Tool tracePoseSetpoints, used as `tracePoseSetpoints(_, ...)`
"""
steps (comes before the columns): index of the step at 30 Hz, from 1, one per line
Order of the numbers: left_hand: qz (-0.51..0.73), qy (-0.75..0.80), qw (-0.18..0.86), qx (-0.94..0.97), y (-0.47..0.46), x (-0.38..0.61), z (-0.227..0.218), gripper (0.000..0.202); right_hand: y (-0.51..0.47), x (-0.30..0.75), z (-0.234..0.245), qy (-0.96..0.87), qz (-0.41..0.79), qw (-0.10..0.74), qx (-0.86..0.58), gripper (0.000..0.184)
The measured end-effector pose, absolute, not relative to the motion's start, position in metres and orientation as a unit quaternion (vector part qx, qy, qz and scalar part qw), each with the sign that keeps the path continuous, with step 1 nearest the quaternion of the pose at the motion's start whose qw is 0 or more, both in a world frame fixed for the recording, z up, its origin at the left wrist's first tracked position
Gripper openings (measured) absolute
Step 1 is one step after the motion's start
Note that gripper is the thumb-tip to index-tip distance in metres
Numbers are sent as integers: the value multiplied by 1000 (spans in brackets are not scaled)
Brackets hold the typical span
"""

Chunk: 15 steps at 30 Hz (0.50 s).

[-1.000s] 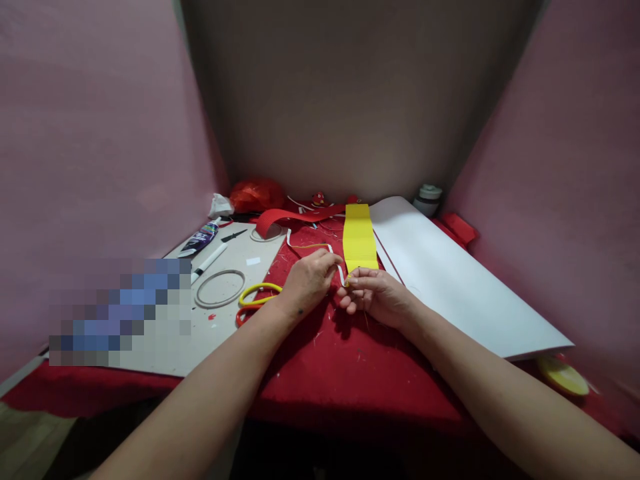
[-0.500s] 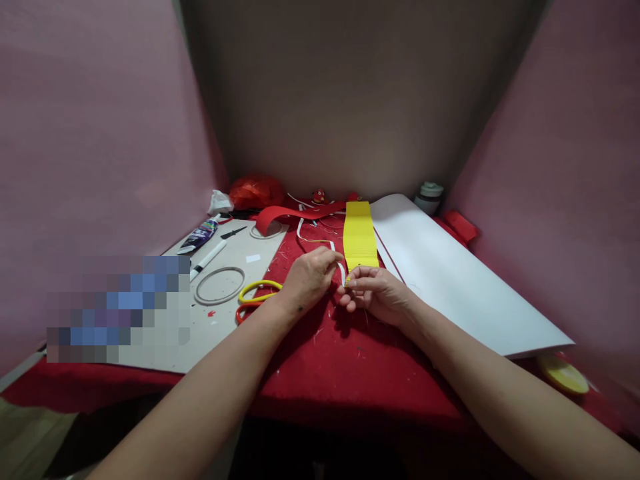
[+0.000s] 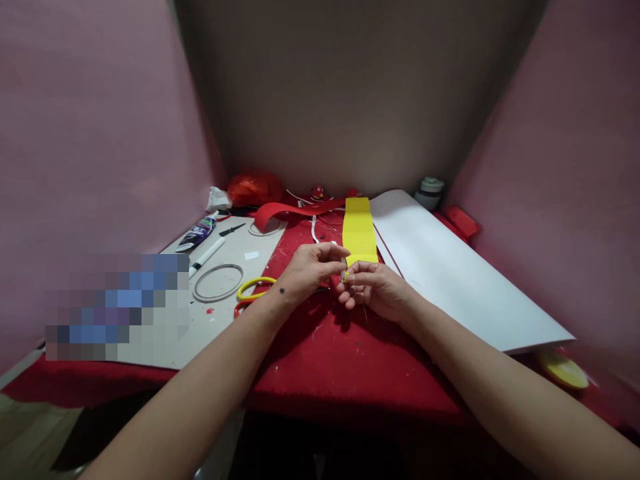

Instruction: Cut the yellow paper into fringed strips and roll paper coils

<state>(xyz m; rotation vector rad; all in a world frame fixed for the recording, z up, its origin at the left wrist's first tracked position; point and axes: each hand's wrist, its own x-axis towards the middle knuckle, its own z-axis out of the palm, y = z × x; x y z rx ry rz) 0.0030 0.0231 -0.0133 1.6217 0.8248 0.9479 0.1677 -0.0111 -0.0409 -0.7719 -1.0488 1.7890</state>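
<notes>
Over the middle of the red cloth, my right hand pinches a small yellow piece between thumb and forefinger, its other fingers curled below. My left hand meets it from the left, thumb and forefinger closing on a narrow white strip beside the yellow piece. Fingers hide much of both. Just beyond the hands lies a long band of yellow corrugated paper. Under my left forearm, scissors with yellow and red handles are partly covered.
A grey board on the left carries a ring, a white pen, a glue tube and a black blade. Red corrugated paper curls behind. A large white sheet and a lidded jar occupy the right.
My left fingers have straightened and shifted toward the yellow piece, and the white strip beyond them has moved. My right hand keeps its pinch in nearly the same place.
</notes>
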Motion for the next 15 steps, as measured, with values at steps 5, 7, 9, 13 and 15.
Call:
tracePoseSetpoints(5, 412, 345, 513, 670, 21, 5, -12, 28, -11, 167, -41, -432, 719, 442, -317, 16)
tracePoseSetpoints(7, 417, 348, 496, 677, 20, 6, -11, 27, -12, 167, -39, -430, 717, 443, -324, 17)
tracePoseSetpoints(9, 422, 348, 481, 686, 19, 6, -12, 27, -12, 166, -38, -426, 714, 445, -332, 18)
tracePoseSetpoints(13, 423, 343, 459, 702, 16, 8, -13, 28, -12, 167, -37, -412, 714, 445, -349, 17)
tracePoseSetpoints(15, 417, 338, 447, 716, 16, 9, -14, 28, -11, 167, -38, -403, 715, 444, -360, 14)
